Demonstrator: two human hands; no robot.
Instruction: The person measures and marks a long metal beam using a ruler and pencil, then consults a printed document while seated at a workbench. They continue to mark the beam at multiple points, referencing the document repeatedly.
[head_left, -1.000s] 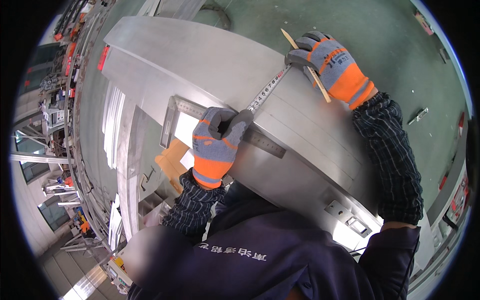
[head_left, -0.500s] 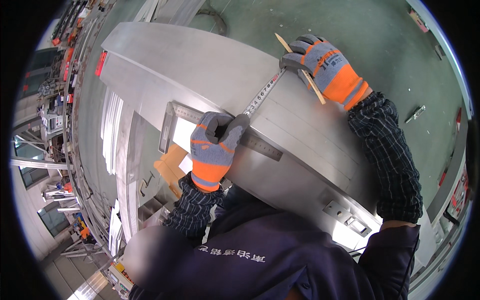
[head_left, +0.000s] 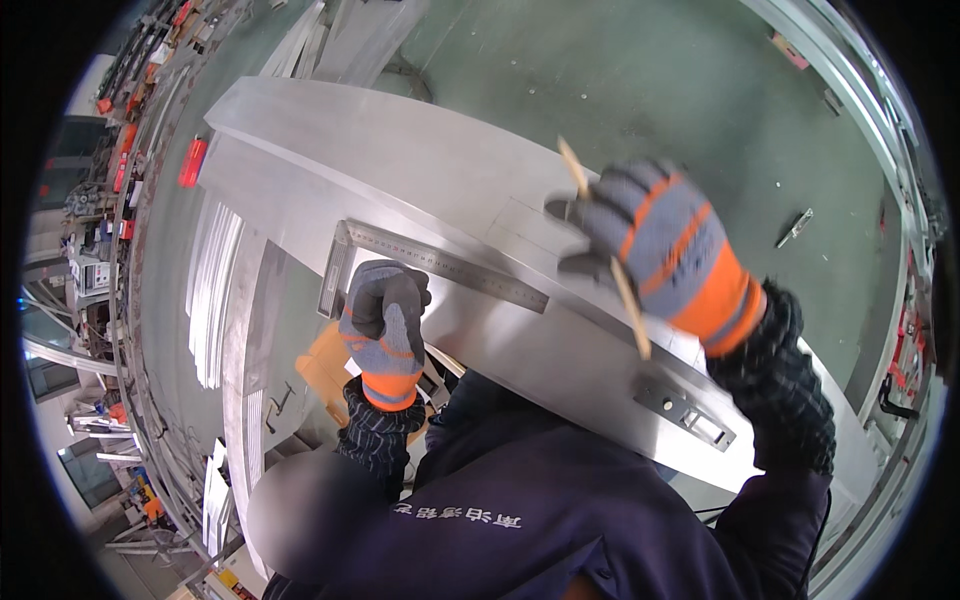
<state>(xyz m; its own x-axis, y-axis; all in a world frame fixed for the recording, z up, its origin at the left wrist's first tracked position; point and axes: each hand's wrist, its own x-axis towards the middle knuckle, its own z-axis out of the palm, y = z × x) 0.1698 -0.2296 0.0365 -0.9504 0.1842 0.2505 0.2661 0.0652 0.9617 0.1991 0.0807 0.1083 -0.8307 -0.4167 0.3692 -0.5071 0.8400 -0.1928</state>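
My right hand, in a grey and orange glove, is raised over the right part of a long silver metal panel. A light wooden pencil slants through its grip, while thumb and forefinger stand apart. My left hand, gloved alike, is curled closed in front of the panel's near side. Whatever its fingers hold is hidden. Just beyond that hand, a steel try square rests on the panel's near face, its thick stock at the left. Thin lines are marked on the panel's upper face. No tape blade shows.
A metal plate with a slot sits in the panel's near right side. Brown cardboard lies below at left, beside long pale metal profiles. A red object is by the panel's left end. Another small metal piece lies on the green floor.
The tape blade stretched between my hands has gone from sight. My left hand has drawn left and nearer to me, off the square. My right hand has moved nearer with the pencil.
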